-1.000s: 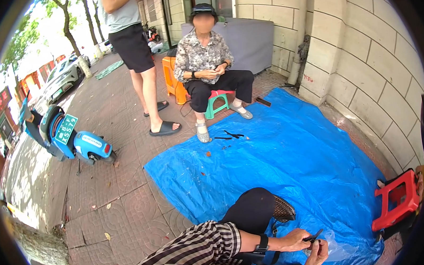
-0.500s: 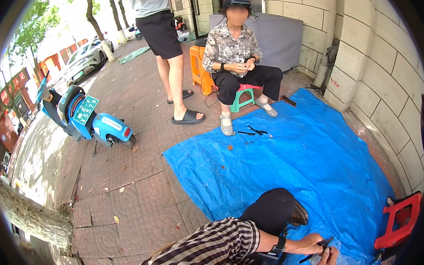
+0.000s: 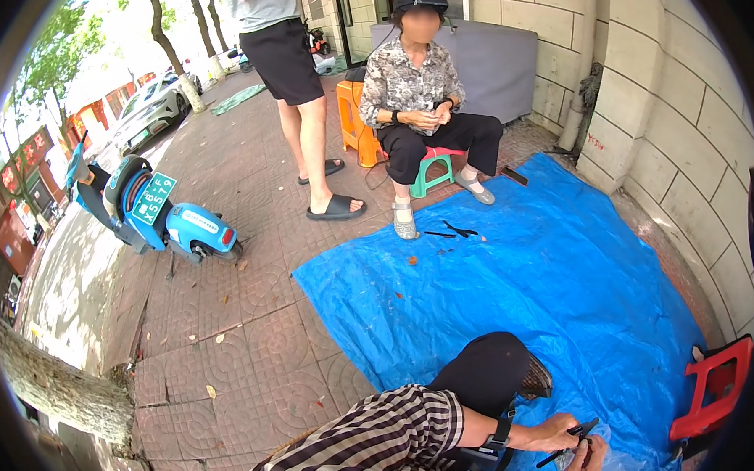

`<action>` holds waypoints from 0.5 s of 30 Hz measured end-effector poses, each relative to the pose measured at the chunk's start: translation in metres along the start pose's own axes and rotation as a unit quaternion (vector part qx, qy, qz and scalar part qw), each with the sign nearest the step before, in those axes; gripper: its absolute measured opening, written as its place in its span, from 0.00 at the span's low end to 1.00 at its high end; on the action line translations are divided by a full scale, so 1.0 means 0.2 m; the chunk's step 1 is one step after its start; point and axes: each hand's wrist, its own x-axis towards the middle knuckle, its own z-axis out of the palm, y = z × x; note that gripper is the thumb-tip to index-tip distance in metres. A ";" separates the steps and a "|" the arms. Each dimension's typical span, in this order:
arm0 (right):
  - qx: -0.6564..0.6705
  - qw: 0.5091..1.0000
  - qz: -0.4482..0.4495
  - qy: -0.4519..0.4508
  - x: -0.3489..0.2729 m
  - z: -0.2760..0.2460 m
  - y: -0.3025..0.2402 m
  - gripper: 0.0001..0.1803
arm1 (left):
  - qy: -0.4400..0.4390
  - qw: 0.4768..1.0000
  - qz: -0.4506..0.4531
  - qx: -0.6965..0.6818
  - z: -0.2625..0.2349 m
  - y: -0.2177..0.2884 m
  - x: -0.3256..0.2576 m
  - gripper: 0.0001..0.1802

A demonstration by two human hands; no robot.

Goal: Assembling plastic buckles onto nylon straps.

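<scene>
My left hand, with a dark watch on its wrist and a striped sleeve behind it, grips a slim black tool at the bottom edge of the view. My right hand is mostly cut off by the lower rim; its fingers close on the tool's lower end. Both hands hover over a blue tarp, just in front of my black-trousered knee.
A seated person on a green stool faces me across the tarp; a second person stands beside. Small black tools lie on the tarp. There is a blue scooter at the left, a red stool at the right, and a stone wall.
My head has turned, so the whole scene has shifted rightward and upward in view. My hands stay together on the black tool at the bottom edge.
</scene>
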 end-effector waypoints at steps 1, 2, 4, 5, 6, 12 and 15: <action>-0.002 1.000 0.001 0.002 0.00 0.00 0.00 0.06 | -0.003 1.000 0.000 0.000 -0.01 0.01 -0.01 0.14; 0.006 1.000 -0.005 0.005 0.00 0.01 0.00 0.06 | -0.004 1.000 -0.009 -0.016 -0.01 0.04 -0.02 0.14; 0.014 1.000 -0.011 0.008 0.01 0.02 -0.01 0.06 | -0.004 0.999 -0.018 -0.032 -0.01 0.04 -0.03 0.13; 0.005 1.000 -0.022 0.004 0.02 0.02 -0.04 0.06 | 0.009 1.000 0.008 -0.024 -0.02 0.03 -0.03 0.14; -0.004 0.999 -0.032 -0.001 0.02 0.01 -0.05 0.06 | 0.022 0.999 0.035 -0.016 -0.02 0.02 -0.04 0.14; -0.021 1.000 -0.016 0.011 -0.03 -0.01 -0.03 0.07 | 0.003 0.999 0.020 0.031 0.02 0.00 -0.04 0.12; 0.015 0.998 0.000 0.067 -0.08 0.01 0.14 0.04 | -0.028 0.998 -0.006 0.054 0.01 0.18 -0.08 0.12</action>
